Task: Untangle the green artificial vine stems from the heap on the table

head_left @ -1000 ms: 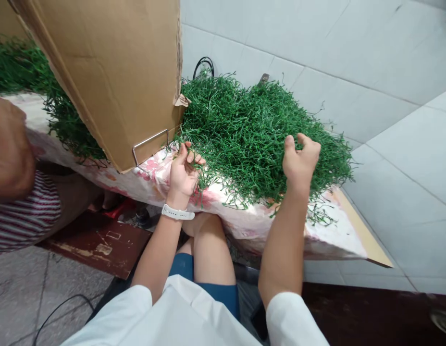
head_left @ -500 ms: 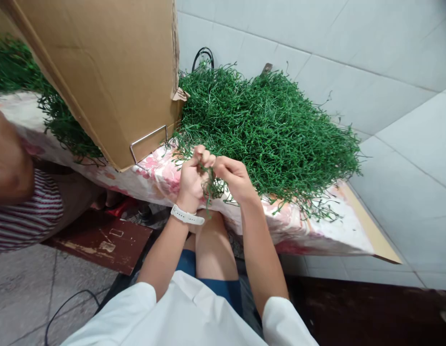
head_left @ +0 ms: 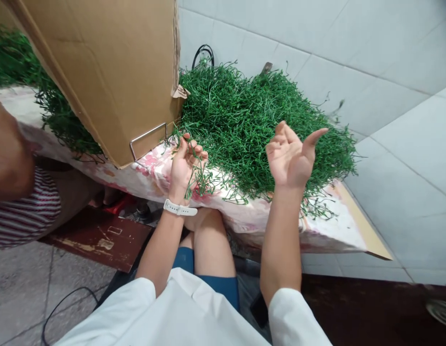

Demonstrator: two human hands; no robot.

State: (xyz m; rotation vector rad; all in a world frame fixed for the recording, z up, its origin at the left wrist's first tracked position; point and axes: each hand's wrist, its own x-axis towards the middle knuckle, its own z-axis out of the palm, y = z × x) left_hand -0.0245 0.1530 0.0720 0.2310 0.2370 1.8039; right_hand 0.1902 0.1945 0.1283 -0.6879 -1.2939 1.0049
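My left hand (head_left: 187, 166) is closed around several thin green sprigs (head_left: 204, 180), whose forked ends hang down past the palm. A white band circles that wrist. My right hand (head_left: 290, 156) is turned palm up, fingers partly curled and thumb stretched out, with nothing in it. It is in front of the right part of a large heap of green sprigs (head_left: 230, 115), which look like thin branching stems with small tips. Whether the hand touches the heap I cannot tell. The heap lies on a table with a floral cloth (head_left: 158, 166).
A tall cardboard panel (head_left: 118, 72) with a metal wire stand (head_left: 149, 133) divides this heap from another green heap (head_left: 60, 110) at left. Another person's arm (head_left: 10, 154) is at the left edge. A tiled wall (head_left: 389, 62) rises behind. A small blurred green piece (head_left: 340, 105) shows near it.
My hands have come apart. The right one has moved right and opened toward the heap, while the left has shifted slightly left with the sprigs still in it.
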